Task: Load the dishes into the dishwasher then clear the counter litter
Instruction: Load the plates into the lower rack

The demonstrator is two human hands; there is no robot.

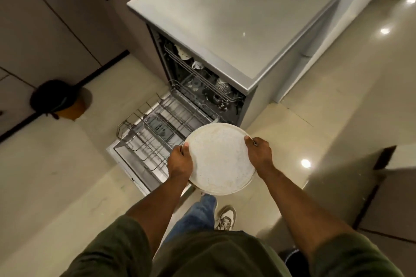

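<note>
The loading step is in hand. The person stands in front of the dishwasher (234,36), whose door (126,157) is dropped flat to the floor with the lower rack (155,132) pulled out over it. A large round white plate (219,158) is carried face-up just in front of the dishwasher, over the near right corner of the rack and not yet touching it.

Both hands grip the plate by its rim: the left hand (180,161) curls round the left edge with the thumb on top, and the right hand (258,150) clasps the right edge the same way. Neither is free.

Inside the dishwasher, the upper rack (202,69) already carries a few pieces, cups or bowls as far as can be told; the lower rack looks bare of dishes where it shows, though the plate hides part of it.

The next move, as I judge it, calls for tipping the plate from flat to upright and lowering it between two rows of tines on the lower rack. The plate is wide, so it probably wants a slot toward the side or back of the rack. A bend at the waist or knees seems needed, as the rack sits low before the dishwasher. The counter litter comes later and is not in view.
</note>
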